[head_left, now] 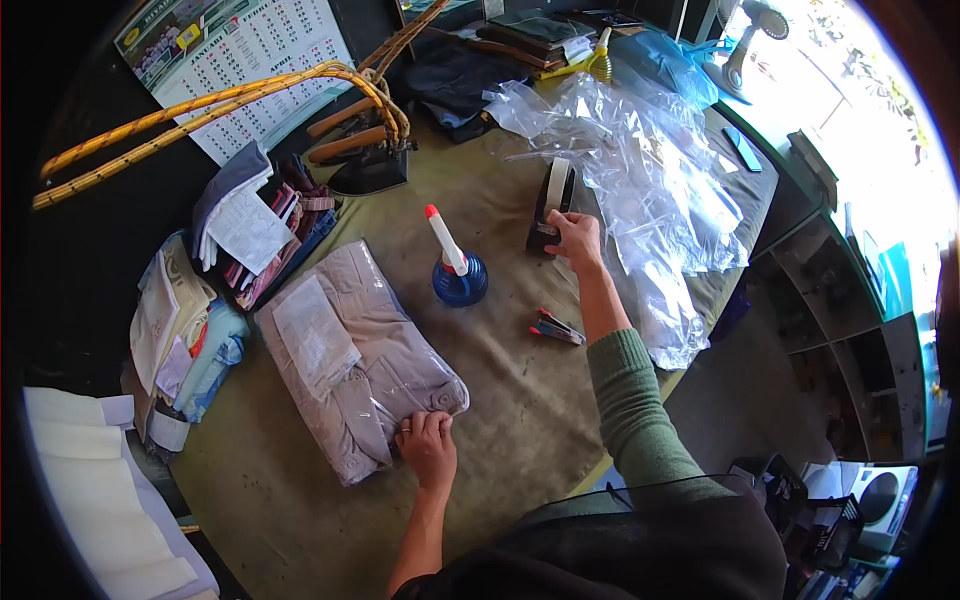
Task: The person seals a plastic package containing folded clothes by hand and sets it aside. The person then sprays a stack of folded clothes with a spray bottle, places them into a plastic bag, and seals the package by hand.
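A folded beige-grey garment (375,345) lies in a clear plastic bag on the cloth-covered table, a paper slip (315,330) on its upper part. My left hand (428,445) is closed at the bag's near right edge, fingers curled on the plastic. Farther off, my right hand (576,238) pinches at the near end of a black tape dispenser (541,228), which carries a roll of tape (557,185). The bit of tape between the fingers is too small to make out. Between the hands stand a blue spray bottle (461,280) with a white-and-red top and a small stapler (557,328).
Loose clear plastic bags (650,170) cover the table's right side, with a phone (742,148) beyond. An iron (370,165) with yellow cords rests at the back left. Folded clothes (265,225) and another garment pile (185,330) line the left edge.
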Demonstrator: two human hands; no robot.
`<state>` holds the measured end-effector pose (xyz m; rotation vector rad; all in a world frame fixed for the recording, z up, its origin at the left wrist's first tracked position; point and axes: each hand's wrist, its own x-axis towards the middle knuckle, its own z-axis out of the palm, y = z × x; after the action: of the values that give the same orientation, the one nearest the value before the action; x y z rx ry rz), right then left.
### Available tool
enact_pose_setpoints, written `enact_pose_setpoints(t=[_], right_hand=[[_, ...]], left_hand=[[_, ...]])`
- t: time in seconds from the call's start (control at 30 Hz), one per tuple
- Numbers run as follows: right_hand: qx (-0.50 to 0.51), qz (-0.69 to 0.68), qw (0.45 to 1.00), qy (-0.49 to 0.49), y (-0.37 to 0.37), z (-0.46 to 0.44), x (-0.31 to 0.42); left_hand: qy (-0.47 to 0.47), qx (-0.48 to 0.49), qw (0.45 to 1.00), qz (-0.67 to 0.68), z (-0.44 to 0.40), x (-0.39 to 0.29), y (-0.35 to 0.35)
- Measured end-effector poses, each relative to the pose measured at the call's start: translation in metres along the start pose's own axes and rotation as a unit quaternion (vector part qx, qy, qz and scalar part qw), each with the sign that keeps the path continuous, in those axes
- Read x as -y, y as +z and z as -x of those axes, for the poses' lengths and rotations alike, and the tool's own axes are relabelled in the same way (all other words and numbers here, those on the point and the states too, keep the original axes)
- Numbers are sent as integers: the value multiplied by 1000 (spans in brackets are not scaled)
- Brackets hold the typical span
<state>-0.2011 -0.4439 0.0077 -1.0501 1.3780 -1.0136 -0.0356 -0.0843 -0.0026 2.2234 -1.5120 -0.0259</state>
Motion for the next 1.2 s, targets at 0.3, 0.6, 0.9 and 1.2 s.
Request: enact_pose_setpoints(t=[0.3,0.6,0.9,1.2], right_hand=[[-28,-71,996,-37,6,9,11],[-83,-162,972,-146,15,20,-7],[-179,45,949,-255,34,45,-18],[-144,-53,974,-164,44,32,-71]], left_hand=[[11,-11,1000,-2,-1,1,1],[13,-14,1000,0,-2,0,-1],[17,-22,1000,-1,-2,1,0],[13,-19,1000,6,-1,1,0]])
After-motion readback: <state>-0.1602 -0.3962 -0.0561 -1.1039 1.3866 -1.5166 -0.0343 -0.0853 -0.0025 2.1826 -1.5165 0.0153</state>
